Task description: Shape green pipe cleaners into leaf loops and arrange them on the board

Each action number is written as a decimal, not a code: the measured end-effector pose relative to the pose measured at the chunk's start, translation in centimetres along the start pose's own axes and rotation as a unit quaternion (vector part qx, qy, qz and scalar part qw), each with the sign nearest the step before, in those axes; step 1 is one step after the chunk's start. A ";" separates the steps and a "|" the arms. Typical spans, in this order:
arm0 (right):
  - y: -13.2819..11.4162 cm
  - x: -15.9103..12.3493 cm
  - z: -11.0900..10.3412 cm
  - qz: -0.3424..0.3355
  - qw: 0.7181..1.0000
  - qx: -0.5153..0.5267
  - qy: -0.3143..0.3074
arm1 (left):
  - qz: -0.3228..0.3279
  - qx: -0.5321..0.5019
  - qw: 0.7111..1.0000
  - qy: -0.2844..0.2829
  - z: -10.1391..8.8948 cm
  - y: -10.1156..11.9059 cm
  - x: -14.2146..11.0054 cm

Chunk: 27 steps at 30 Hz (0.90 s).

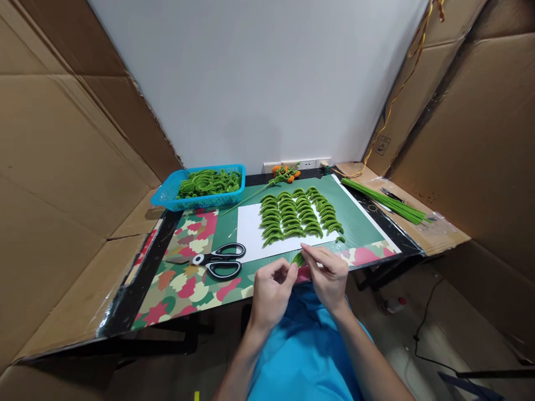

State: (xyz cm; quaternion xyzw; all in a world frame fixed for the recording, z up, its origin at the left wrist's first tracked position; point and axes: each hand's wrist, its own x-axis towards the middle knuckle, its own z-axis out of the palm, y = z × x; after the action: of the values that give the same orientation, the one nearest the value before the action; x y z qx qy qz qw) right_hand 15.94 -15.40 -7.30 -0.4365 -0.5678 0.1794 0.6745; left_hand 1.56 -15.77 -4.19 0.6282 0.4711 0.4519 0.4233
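Close to the table's front edge, my left hand [275,284] pinches a short green pipe-cleaner piece [298,259] between thumb and fingers. My right hand [326,274] is closed at the other end of that piece, its thumb and fingertips pressed together. Just beyond my hands, curved green pipe-cleaner pieces [292,216] lie in columns on a white sheet of paper [247,225]. One small curled green piece [340,239] lies apart at the sheet's right corner. Left of my hands rest black-handled scissors [209,260], blades pointing left.
A blue plastic basket [167,192] of curled green pipe cleaners stands back left. An orange-and-green pipe-cleaner flower [286,174] lies at the back. Long green pipe cleaners [384,200] lie bundled at the right. Cardboard walls [58,150] flank the table; a power strip [307,165] is behind.
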 end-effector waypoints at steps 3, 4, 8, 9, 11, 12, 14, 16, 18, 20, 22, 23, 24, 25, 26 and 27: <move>0.5 -0.4 0.2 -0.046 0.998 -0.051 -0.006 | 0.004 0.029 1.000 0.003 0.1 -0.6 0.2; 0.7 -0.4 0.2 -0.056 0.996 -0.064 -0.005 | 0.001 0.030 1.000 -0.001 0.1 -0.7 0.3; 0.8 -0.4 0.1 -0.061 0.996 -0.061 0.003 | -0.007 0.023 1.000 -0.015 0.0 -0.9 0.5; 0.7 -0.4 0.1 -0.060 0.997 -0.048 0.006 | -0.007 0.031 0.999 -0.014 0.1 -0.8 0.5; 0.5 -0.3 0.0 -0.052 0.998 -0.021 0.021 | -0.005 0.059 0.998 -0.016 0.2 -0.5 0.6; 0.4 -0.3 0.0 -0.042 0.999 -0.009 0.031 | -0.005 0.075 0.997 -0.021 0.2 -0.4 0.6; 0.2 -0.2 -0.1 -0.021 0.998 0.007 0.051 | -0.003 0.095 0.995 -0.033 0.4 -0.1 0.7; 0.1 -0.2 -0.1 0.001 0.998 0.017 0.061 | -0.004 0.096 0.994 -0.046 0.3 0.2 0.9; 0.0 0.0 -0.2 0.035 0.997 0.028 0.063 | -0.011 0.087 0.994 -0.071 0.2 0.4 1.0; -0.2 0.3 -0.3 0.076 0.995 0.048 0.051 | -0.017 0.076 0.992 -0.098 0.0 0.6 1.0; -0.3 0.7 -0.4 0.108 0.991 0.076 0.020 | -0.021 0.070 0.991 -0.108 -0.2 0.7 1.1; -0.4 0.9 -0.4 0.118 0.989 0.088 0.002 | -0.022 0.071 0.991 -0.108 -0.2 0.7 1.1; -0.4 1.0 -0.4 0.128 0.987 0.098 -0.014 | -0.022 0.074 0.991 -0.107 -0.3 0.7 1.1; -0.3 1.1 -0.5 0.136 0.985 0.105 -0.027 | -0.022 0.081 0.991 -0.106 -0.2 0.7 1.1; -0.3 1.2 -0.5 0.142 0.983 0.108 -0.037 | -0.022 0.089 0.990 -0.106 -0.2 0.7 1.1; -0.1 1.2 -0.5 0.145 0.983 0.108 -0.042 | -0.023 0.099 0.989 -0.104 -0.2 0.6 1.2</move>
State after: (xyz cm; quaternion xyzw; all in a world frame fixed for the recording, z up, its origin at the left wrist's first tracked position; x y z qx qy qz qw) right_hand 16.69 -14.78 -6.45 -0.4309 -0.5035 0.3535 0.6602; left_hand 1.69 -14.75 -3.35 0.6997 0.4807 0.3253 0.4165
